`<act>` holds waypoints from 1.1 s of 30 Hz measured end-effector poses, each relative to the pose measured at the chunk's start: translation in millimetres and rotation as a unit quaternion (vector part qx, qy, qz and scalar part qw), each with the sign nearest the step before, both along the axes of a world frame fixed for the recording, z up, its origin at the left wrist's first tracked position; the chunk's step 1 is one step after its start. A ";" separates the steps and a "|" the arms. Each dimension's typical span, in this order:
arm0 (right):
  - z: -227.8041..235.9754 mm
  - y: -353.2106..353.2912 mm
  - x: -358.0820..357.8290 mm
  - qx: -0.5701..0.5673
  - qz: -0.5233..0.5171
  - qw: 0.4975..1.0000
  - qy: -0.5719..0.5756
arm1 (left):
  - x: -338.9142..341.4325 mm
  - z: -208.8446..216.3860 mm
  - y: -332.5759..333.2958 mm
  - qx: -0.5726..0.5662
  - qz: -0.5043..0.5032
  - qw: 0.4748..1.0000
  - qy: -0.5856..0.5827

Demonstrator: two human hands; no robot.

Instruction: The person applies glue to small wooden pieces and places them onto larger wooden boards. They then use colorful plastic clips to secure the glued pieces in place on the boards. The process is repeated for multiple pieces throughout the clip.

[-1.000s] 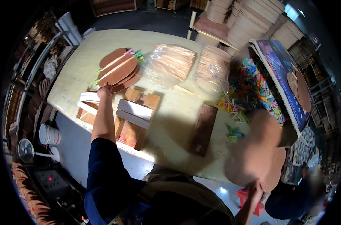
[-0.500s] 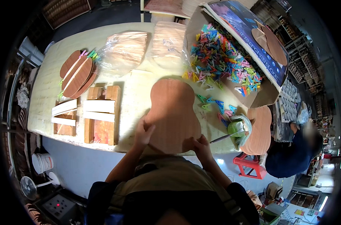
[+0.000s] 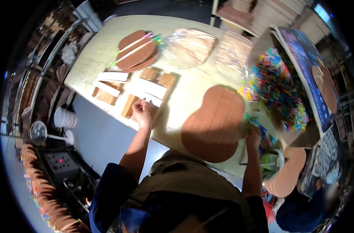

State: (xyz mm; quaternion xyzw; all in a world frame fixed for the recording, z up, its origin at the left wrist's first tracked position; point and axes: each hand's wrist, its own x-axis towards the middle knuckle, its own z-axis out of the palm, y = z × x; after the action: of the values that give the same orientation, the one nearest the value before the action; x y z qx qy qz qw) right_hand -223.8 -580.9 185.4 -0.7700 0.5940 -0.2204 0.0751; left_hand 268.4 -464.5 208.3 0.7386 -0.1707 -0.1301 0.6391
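A brown guitar-shaped wooden board (image 3: 214, 124) lies flat on the table, with neither hand on it. My left hand (image 3: 142, 114) is at the near end of a wooden block holder (image 3: 167, 80) bearing white strips (image 3: 151, 88). Its thumb and forefinger are pinched together; whatever may be between them is too small to make out. My right hand (image 3: 253, 138) is to the right of the board, among small coloured spring clips (image 3: 258, 125). Blur and the hand itself hide its fingertips. Below it stands a green container (image 3: 268, 161) with a dark-handled tool.
A second holder (image 3: 105, 97) with white strips stands at left, below round-ended boards (image 3: 136, 52) held by clips. Bagged wood strips (image 3: 192, 46) lie at the back. A carton (image 3: 301, 138) of clips and stacked guitar-shaped boards (image 3: 287, 174) are at right, near another person (image 3: 305, 209).
Both hands have let go of the guitar-shaped board. My left hand has moved left to the block holder, my right to the clips. The view has turned and shifted left.
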 end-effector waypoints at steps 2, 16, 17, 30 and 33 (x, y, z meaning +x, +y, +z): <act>-1.4 -3.9 -2.2 0.004 -0.014 0.999 0.031 | 25.5 -1.4 -12.2 -0.038 0.051 0.985 0.159; 16.8 10.0 -3.2 0.036 -0.048 0.991 -0.116 | -39.1 40.0 -38.1 -0.165 -0.123 0.978 -0.012; 20.3 10.7 -1.6 0.099 -0.069 0.970 -0.210 | -63.2 47.7 -42.3 -0.076 -0.208 0.962 -0.161; 36.9 23.9 30.3 0.365 -0.143 0.673 -0.627 | -214.0 28.3 -87.5 -0.094 -0.538 0.760 -0.353; 41.6 26.6 35.4 0.364 -0.104 0.696 -0.610 | -212.6 23.8 -88.0 -0.102 -0.541 0.766 -0.332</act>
State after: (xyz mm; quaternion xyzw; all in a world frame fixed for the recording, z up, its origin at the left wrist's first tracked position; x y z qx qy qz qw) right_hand -188.4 -554.3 227.0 -0.3124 0.5280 -0.4147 0.6720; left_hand 55.8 -552.6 232.2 0.4516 -0.7555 -0.1827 0.4381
